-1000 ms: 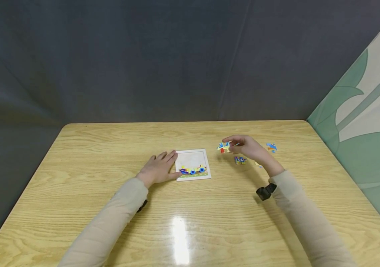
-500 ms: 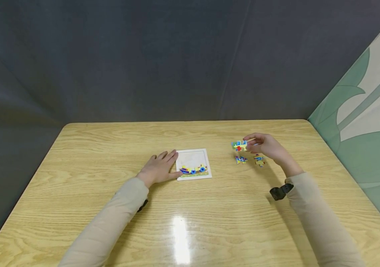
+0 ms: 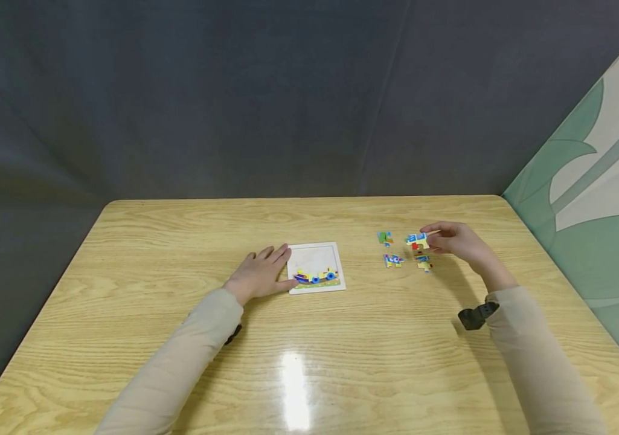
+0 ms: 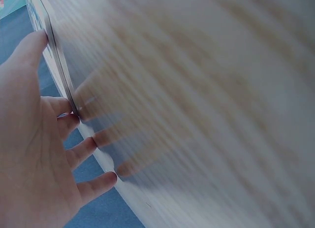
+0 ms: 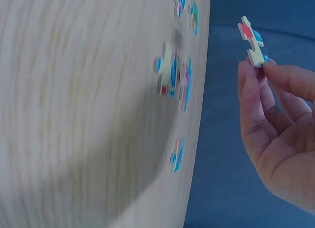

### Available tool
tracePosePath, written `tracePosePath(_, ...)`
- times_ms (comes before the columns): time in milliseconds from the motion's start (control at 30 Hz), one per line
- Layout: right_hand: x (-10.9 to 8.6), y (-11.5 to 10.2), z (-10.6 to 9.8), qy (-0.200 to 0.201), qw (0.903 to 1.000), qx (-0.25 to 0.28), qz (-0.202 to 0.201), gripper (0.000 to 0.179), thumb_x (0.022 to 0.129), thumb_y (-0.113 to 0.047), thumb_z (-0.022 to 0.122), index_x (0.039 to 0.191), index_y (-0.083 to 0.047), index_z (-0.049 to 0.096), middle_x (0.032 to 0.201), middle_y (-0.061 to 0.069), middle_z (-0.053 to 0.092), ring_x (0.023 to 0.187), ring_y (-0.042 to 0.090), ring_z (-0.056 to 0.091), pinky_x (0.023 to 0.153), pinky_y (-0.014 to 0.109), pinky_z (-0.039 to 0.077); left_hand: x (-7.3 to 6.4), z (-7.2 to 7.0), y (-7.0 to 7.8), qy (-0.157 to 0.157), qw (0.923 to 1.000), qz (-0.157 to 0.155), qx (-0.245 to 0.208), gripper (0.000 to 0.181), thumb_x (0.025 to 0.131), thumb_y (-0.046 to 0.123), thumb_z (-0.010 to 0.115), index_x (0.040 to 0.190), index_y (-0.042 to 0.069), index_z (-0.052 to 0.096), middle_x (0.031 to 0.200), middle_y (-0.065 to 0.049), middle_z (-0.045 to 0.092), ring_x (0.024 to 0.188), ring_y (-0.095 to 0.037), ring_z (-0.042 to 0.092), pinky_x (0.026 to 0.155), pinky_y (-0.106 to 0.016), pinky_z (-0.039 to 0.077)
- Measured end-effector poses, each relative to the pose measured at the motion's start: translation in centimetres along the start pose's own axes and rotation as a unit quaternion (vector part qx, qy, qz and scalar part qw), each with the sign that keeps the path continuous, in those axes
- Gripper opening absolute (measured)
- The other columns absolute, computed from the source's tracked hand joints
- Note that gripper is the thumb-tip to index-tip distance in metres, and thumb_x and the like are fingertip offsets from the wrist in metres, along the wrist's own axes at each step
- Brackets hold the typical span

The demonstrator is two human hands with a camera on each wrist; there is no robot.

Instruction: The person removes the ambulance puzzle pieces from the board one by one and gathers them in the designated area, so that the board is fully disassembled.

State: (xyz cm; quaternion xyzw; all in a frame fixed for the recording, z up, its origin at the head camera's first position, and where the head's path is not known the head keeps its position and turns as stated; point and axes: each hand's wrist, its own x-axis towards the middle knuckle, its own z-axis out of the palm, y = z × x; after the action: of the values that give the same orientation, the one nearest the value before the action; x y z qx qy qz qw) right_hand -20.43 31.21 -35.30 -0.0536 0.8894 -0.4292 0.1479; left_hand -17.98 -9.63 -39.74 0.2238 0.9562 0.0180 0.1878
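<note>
My right hand (image 3: 453, 241) pinches a yellow, blue and red jigsaw piece (image 3: 416, 241) between thumb and fingertips; in the right wrist view the jigsaw piece (image 5: 253, 43) is held up above the table. Just below it lies a yellow and blue piece (image 3: 424, 266). To the left lie a green piece (image 3: 384, 238) and a purple and blue piece (image 3: 393, 260). My left hand (image 3: 260, 273) rests with spread fingers at the left edge of a white puzzle frame (image 3: 317, 291). Along the frame's bottom, fitted pieces (image 3: 314, 278) show a yellow vehicle with blue wheels.
Under everything is a wood-grain table (image 3: 179, 241). A dark curtain (image 3: 287, 109) hangs behind its far edge, and a leaf-patterned panel (image 3: 602, 241) stands along the right. In the right wrist view another blue piece (image 5: 177, 155) lies apart from the others.
My right hand has moved rightward with the jigsaw piece, from near the frame to above the loose pieces. The green piece has come into full view. My left hand stays at the frame.
</note>
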Motion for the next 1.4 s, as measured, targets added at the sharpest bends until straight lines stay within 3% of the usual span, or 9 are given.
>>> tracePosePath(200,-0.5,1.0,-0.7,0.003,0.9998,-0.017,0.010,0.041,0.099,-0.015,0.049,0.132,0.010,0.047,0.094,-0.007,0.060,0.084,-0.005,0.058,0.080,0.019,0.054,0.0,0.2,0.0,0.001,1.0000,0.000,-0.002,0.080,0.095,0.064,0.034,0.156,0.019,0.009,0.163,0.002,0.005,0.150,-0.028,0.016,0.119,-0.055,0.019)
tracePosePath(467,-0.9,2.5,-1.5,-0.002,0.9995,-0.020,0.025,0.046,0.100,-0.017,0.049,0.135,0.012,0.044,0.107,-0.004,0.058,0.086,-0.011,0.054,0.080,0.014,0.052,-0.1,-0.1,0.1,0.001,1.0000,0.002,-0.006,0.080,0.095,0.063,0.035,0.156,0.018,0.010,0.163,0.001,0.006,0.149,-0.029,0.016,0.119,-0.055,0.020)
tracePosePath(967,-1.3,4.7,-2.7,-0.017,0.9982,-0.024,0.053,0.043,0.101,-0.010,0.045,0.134,0.017,0.039,0.102,-0.005,0.056,0.083,-0.009,0.053,0.077,0.016,0.053,-0.3,-0.2,0.3,0.005,1.0000,0.005,-0.006,0.079,0.095,0.062,0.036,0.155,0.017,0.011,0.163,0.000,0.007,0.149,-0.030,0.017,0.118,-0.056,0.020)
tracePosePath(1267,-1.6,5.8,-3.1,-0.023,0.9973,0.002,0.070,0.048,0.100,-0.012,0.047,0.136,0.019,0.036,0.092,-0.027,0.053,0.083,-0.015,0.051,0.075,0.013,0.052,-0.3,-0.2,0.3,0.002,1.0000,0.002,-0.004,0.079,0.095,0.063,0.035,0.156,0.017,0.011,0.163,0.001,0.007,0.149,-0.029,0.016,0.119,-0.055,0.020)
tracePosePath(1400,-1.7,6.2,-3.2,-0.025,0.9970,0.007,0.073,0.047,0.101,-0.011,0.045,0.136,0.019,0.035,0.093,-0.030,0.051,0.083,-0.018,0.051,0.075,0.013,0.052,-0.3,-0.3,0.3,0.004,1.0000,0.003,-0.003,0.079,0.095,0.063,0.035,0.155,0.017,0.011,0.163,0.000,0.007,0.149,-0.029,0.017,0.118,-0.056,0.020)
